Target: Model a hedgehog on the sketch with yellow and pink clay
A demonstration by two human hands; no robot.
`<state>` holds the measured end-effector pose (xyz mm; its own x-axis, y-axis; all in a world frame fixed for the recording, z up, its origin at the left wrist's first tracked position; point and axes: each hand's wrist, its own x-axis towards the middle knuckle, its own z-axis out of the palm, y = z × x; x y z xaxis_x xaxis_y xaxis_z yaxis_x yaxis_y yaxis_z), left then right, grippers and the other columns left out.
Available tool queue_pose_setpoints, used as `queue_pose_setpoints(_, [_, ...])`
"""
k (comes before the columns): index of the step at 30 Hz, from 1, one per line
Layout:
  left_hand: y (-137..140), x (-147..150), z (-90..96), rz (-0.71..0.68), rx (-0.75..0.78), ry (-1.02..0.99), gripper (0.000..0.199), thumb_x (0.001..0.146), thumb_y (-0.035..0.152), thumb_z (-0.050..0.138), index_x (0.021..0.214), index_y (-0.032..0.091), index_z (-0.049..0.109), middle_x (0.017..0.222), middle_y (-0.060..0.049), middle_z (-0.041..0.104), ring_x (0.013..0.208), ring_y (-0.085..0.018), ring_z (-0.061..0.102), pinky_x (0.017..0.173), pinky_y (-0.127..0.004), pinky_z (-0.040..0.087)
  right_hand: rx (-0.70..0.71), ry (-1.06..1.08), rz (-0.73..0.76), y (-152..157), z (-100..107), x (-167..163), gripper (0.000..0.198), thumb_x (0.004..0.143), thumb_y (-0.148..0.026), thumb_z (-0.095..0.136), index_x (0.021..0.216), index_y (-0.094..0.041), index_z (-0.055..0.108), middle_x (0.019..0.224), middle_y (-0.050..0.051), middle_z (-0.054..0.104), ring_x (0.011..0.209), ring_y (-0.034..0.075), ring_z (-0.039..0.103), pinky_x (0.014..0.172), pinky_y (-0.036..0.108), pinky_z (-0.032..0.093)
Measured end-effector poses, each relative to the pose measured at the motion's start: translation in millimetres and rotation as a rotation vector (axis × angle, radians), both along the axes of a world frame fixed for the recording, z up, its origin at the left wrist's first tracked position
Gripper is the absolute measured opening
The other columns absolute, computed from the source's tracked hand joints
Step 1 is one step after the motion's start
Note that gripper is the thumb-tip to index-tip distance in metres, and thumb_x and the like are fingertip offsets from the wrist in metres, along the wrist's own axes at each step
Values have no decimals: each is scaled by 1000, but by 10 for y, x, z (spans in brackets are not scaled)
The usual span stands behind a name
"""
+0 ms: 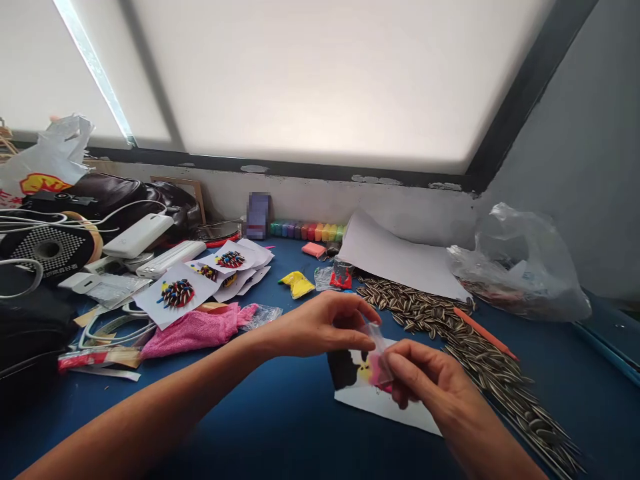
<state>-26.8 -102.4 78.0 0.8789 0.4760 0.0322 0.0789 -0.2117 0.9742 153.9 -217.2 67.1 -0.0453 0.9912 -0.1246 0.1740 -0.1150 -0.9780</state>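
Between my two hands is a small clear plastic bag [376, 339], with pink showing at its lower end. My left hand [333, 323] pinches the bag's upper edge between thumb and fingers. Lower down, my right hand [427, 377] grips the same bag; its fingers partly hide the pink. Beneath them lies a white sheet of paper [405, 410] bearing a small yellow shape [365, 370] and some pink, partly covered by the hands. A dark shadow falls over the sheet's left part.
Striped sunflower seeds [500, 373] spread along the right, with an orange stick [485, 333] on them. Behind are a yellow packet [299, 285], a red packet [341, 275] and a row of coloured clay [307, 231]. Decorated cards [175, 293] and a pink cloth [195, 331] lie left.
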Motion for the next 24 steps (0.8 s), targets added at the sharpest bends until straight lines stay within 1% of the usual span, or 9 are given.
queue_pose_setpoints(2, [11,2,-24,-11,27,29,42,80,33,72,114,15,58,85,-2,62,77,-12,57,67,-23,45,7,41,-84,-7,-51,44,33,90,-51,57,77,-21,64,72,-1,60,65,11,50,62,21,43])
queue_pose_setpoints(4, [7,16,-63,-35,-1,47,38,81,34,71,111,14,59,83,-2,62,74,-12,58,65,-23,47,4,72,-115,-25,-105,82,32,89,-51,58,77,-22,63,70,-2,59,65,11,49,62,22,42])
queue_pose_setpoints(6, [-6,36,-110,-49,-93,47,27,88,34,63,103,12,60,74,-1,59,65,-11,57,59,-22,47,-16,89,-93,-50,-139,108,32,89,-51,57,77,-22,63,68,-2,57,65,12,48,64,23,43])
queue_pose_setpoints(9, [-27,59,-160,-68,-145,73,23,91,32,58,97,11,61,66,2,54,54,-7,51,51,-18,44,-35,81,-37,-77,-145,123,36,92,-53,52,76,-22,63,71,-2,57,67,12,49,67,24,43])
queue_pose_setpoints(13, [-45,65,-168,-76,-116,103,20,91,30,58,96,12,63,66,2,54,55,-6,50,50,-16,42,-27,62,-18,-79,-136,131,38,91,-53,53,72,-21,60,70,-2,55,65,12,47,65,24,41])
queue_pose_setpoints(17, [-75,74,-159,-60,-64,118,21,90,31,59,92,11,66,69,0,57,59,-7,53,52,-16,41,-24,22,-17,-79,-138,135,33,89,-52,57,78,-21,62,68,-3,53,65,11,47,64,23,41])
queue_pose_setpoints(19, [-100,84,-160,-66,-63,121,20,90,31,60,90,11,66,67,0,57,58,-7,52,51,-16,39,-15,-9,-15,-81,-131,121,33,87,-53,58,79,-21,62,68,-3,53,63,11,46,61,23,41])
queue_pose_setpoints(22, [-136,96,-154,-83,-76,126,20,90,30,59,90,11,66,65,1,56,56,-6,50,49,-16,38,-17,-54,-10,-87,-113,76,34,85,-52,59,74,-21,60,65,-3,52,61,11,45,59,23,39])
queue_pose_setpoints(24, [-152,99,-140,-91,-71,129,21,91,32,59,91,11,66,65,2,55,55,-6,48,49,-15,37,-39,-43,-3,-94,-107,42,30,84,-49,61,76,-21,60,69,-2,55,64,11,47,61,23,40])
